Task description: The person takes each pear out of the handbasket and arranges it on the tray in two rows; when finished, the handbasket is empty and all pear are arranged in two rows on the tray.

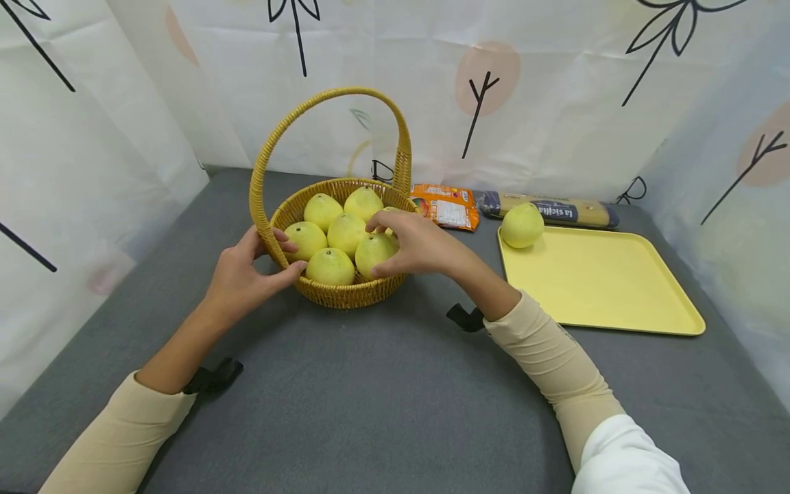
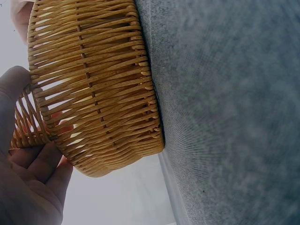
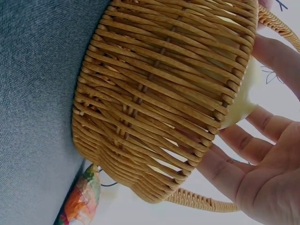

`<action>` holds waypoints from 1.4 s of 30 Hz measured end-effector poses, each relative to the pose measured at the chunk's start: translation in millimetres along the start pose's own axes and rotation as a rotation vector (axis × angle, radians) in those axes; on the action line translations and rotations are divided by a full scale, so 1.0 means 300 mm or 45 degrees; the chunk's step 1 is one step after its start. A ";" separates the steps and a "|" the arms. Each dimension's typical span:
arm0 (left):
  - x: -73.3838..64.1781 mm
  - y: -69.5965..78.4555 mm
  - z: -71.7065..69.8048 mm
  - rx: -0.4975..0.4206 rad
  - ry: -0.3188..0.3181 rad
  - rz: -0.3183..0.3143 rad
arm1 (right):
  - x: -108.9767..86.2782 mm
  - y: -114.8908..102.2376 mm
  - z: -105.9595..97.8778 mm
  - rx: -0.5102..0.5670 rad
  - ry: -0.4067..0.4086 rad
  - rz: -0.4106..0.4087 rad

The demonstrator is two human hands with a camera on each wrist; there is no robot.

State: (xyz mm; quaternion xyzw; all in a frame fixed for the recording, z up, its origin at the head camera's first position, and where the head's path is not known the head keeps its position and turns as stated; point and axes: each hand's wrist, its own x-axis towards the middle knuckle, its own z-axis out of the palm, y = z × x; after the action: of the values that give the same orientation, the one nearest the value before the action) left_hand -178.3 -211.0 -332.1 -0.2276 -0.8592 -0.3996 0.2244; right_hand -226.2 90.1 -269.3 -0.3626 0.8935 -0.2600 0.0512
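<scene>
A yellow wicker basket [image 1: 345,296] with a tall arched handle stands on the grey table, filled with several yellow-green pomelos [image 1: 347,233]. My left hand [image 1: 243,274] grips the basket's left side where the handle meets the rim, thumb toward the front. In the left wrist view, fingers [image 2: 44,161] wrap behind the handle base. Over the basket's right side, my right hand [image 1: 420,243] curls its fingers and thumb round the front-right pomelo [image 1: 374,254]. The right wrist view shows that pomelo [image 3: 241,105] above the woven rim, partly hidden by the basket wall.
To the right lies a yellow tray [image 1: 611,274], with one pomelo [image 1: 522,225] at its back-left corner. Behind are an orange snack packet [image 1: 447,206] and a long pasta pack [image 1: 564,210]. Patterned white cloth [image 1: 420,89] borders the table at the back and sides.
</scene>
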 end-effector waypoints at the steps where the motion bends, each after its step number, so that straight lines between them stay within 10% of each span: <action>1: 0.000 0.000 0.000 0.002 0.001 0.001 | -0.001 -0.001 -0.003 0.002 0.001 -0.001; 34: 0.006 -0.006 0.008 -0.003 0.013 0.021 | -0.058 0.068 -0.165 0.168 0.112 0.189; 42: 0.003 -0.001 0.002 0.008 0.016 0.018 | -0.055 0.092 -0.127 0.322 0.105 0.074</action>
State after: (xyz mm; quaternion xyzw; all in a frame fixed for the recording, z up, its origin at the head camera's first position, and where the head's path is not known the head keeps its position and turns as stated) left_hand -179.3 -210.5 -332.2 -0.2304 -0.8573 -0.3967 0.2335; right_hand -241.8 134.1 -252.1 -0.3160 0.8651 -0.3837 0.0673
